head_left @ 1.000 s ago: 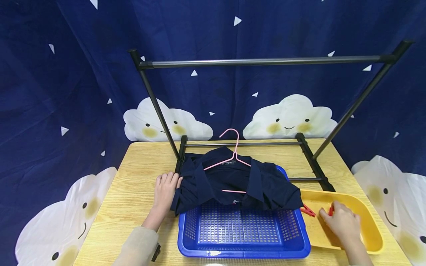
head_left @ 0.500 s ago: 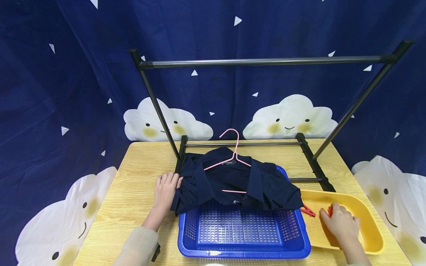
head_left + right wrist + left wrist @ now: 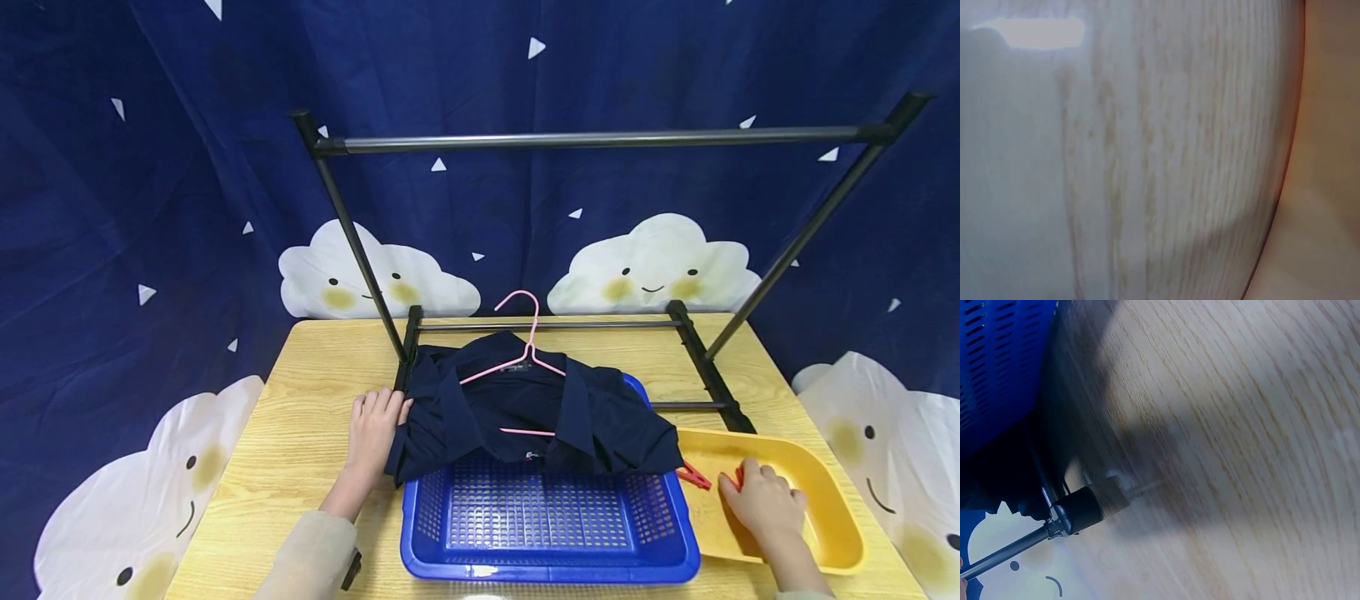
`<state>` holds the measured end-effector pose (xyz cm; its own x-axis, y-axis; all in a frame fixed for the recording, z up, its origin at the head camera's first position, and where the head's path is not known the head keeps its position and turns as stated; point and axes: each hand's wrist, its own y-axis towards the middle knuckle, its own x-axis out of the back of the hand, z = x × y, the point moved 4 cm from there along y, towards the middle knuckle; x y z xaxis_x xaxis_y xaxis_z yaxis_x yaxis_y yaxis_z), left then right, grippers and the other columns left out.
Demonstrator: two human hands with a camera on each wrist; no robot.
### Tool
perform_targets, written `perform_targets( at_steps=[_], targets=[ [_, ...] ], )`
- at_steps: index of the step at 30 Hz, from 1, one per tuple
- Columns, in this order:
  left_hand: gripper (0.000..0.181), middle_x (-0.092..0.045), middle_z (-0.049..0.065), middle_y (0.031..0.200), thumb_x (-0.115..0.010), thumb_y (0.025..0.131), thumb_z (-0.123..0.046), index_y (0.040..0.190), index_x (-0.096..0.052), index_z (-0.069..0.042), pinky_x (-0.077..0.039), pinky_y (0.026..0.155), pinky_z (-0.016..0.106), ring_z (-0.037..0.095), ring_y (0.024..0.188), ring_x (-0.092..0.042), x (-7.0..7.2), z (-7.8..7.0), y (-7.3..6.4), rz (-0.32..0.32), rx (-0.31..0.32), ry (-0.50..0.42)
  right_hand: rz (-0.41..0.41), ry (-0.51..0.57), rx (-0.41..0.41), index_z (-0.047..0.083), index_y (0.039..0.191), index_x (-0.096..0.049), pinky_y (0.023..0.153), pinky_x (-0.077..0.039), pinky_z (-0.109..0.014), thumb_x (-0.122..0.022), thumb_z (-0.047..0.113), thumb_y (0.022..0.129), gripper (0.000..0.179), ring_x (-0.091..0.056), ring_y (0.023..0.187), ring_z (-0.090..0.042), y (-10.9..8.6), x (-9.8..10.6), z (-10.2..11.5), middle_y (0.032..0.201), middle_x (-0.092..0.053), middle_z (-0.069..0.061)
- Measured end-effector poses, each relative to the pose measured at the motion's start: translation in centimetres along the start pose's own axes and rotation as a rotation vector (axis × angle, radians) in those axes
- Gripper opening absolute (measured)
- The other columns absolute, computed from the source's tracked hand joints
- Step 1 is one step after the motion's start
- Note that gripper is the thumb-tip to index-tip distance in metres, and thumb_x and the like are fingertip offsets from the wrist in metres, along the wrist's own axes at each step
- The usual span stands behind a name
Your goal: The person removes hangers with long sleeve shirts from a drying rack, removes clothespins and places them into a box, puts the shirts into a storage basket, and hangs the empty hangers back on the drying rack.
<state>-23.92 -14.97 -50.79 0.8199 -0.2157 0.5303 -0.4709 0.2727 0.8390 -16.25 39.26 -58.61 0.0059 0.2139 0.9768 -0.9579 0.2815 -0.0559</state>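
A dark navy collared shirt (image 3: 607, 417) lies across the back of a blue perforated basket (image 3: 551, 573), with a pink hanger (image 3: 534, 325) inside its neck. Beside the sleeve at the shirt's left end, my left hand (image 3: 372, 433) rests with its thumb against the cloth; its fingertips are hard to make out. My right hand (image 3: 768, 504) is inside a yellow tray (image 3: 836, 508) and pinches a red clothespin (image 3: 738, 477), partly hidden by the fingers. Another red clothespin (image 3: 694, 477) lies in the tray to the left, close to the basket.
A black garment rack stands behind, with its top bar (image 3: 585, 140) high above the shirt and its right foot (image 3: 708, 367) reaching toward the tray. The wooden table (image 3: 300, 417) extends left of the basket. A blue curtain (image 3: 480, 75) with clouds hangs behind.
My right hand has shifted slightly left within the tray, and the red clothespin at its fingers has moved with it. The left hand, shirt and basket have stayed put.
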Motion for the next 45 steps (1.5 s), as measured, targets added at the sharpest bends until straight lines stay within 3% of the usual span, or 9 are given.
perform_targets(
  at_steps=[19,25,28,32,35,40,45],
  targets=[
    [0.032,-0.043,0.008,0.069,-0.042,0.091,-0.033,0.077,-0.046,-0.004,-0.041,0.066,0.039,0.026,0.063,-0.044,-0.1,0.1,-0.2,0.022,0.012,-0.002,0.031,0.007,-0.035,-0.01,0.114,-0.041,0.08,-0.027,-0.062,-0.051,0.042,0.087,0.059,-0.043,0.094,-0.05,-0.1,0.0,-0.1,0.101,-0.045,-0.033],
    [0.031,-0.043,0.007,0.07,-0.043,0.09,-0.033,0.077,-0.046,-0.005,-0.041,0.066,0.038,0.025,0.063,-0.044,-0.1,0.1,-0.2,0.027,0.007,0.012,0.017,0.064,-0.097,-0.012,0.116,-0.038,0.077,-0.03,-0.061,-0.054,0.04,0.085,0.063,-0.043,0.095,-0.052,-0.3,1.2,0.1,0.107,-0.043,-0.036],
    [0.031,-0.043,0.007,0.07,-0.042,0.09,-0.033,0.077,-0.046,-0.005,-0.041,0.066,0.038,0.025,0.064,-0.044,-0.2,0.1,-0.1,0.029,0.004,0.012,-0.066,0.096,-0.094,-0.012,0.115,-0.038,0.071,-0.032,-0.06,-0.055,0.035,0.084,0.059,-0.046,0.091,-0.053,-0.4,2.5,0.5,0.104,-0.046,-0.036],
    [0.033,-0.043,0.007,0.069,-0.04,0.092,-0.033,0.077,-0.046,-0.005,-0.041,0.066,0.038,0.025,0.063,-0.044,-0.1,0.0,-0.2,0.023,0.003,0.008,-0.28,0.149,-0.028,-0.009,0.11,-0.046,0.063,-0.034,-0.054,-0.056,0.026,0.082,0.045,-0.051,0.081,-0.047,-0.4,4.7,1.6,0.094,-0.052,-0.031],
    [0.034,-0.043,0.007,0.069,-0.039,0.093,-0.034,0.077,-0.046,-0.005,-0.041,0.066,0.038,0.025,0.063,-0.044,-0.1,0.0,-0.2,0.014,0.003,0.005,-0.416,0.216,0.027,-0.006,0.108,-0.05,0.065,-0.032,-0.052,-0.056,0.02,0.082,0.038,-0.05,0.082,-0.043,-0.3,6.2,3.0,0.093,-0.053,-0.027],
    [0.032,-0.042,0.007,0.069,-0.041,0.09,-0.033,0.076,-0.046,-0.005,-0.041,0.066,0.038,0.025,0.063,-0.044,-0.1,0.0,-0.1,0.004,0.009,0.009,-0.505,0.305,0.131,-0.005,0.11,-0.05,0.074,-0.029,-0.054,-0.057,0.016,0.083,0.035,-0.046,0.091,-0.044,0.1,8.7,6.1,0.099,-0.051,-0.027],
    [0.03,-0.043,0.007,0.069,-0.044,0.088,-0.032,0.076,-0.047,-0.005,-0.041,0.065,0.038,0.025,0.062,-0.043,-0.1,0.0,-0.1,-0.002,0.01,0.007,-0.558,0.368,0.295,-0.005,0.108,-0.052,0.078,-0.03,-0.056,-0.06,0.01,0.08,0.032,-0.047,0.093,-0.043,0.6,10.2,9.6,0.099,-0.054,-0.026]
  ],
)
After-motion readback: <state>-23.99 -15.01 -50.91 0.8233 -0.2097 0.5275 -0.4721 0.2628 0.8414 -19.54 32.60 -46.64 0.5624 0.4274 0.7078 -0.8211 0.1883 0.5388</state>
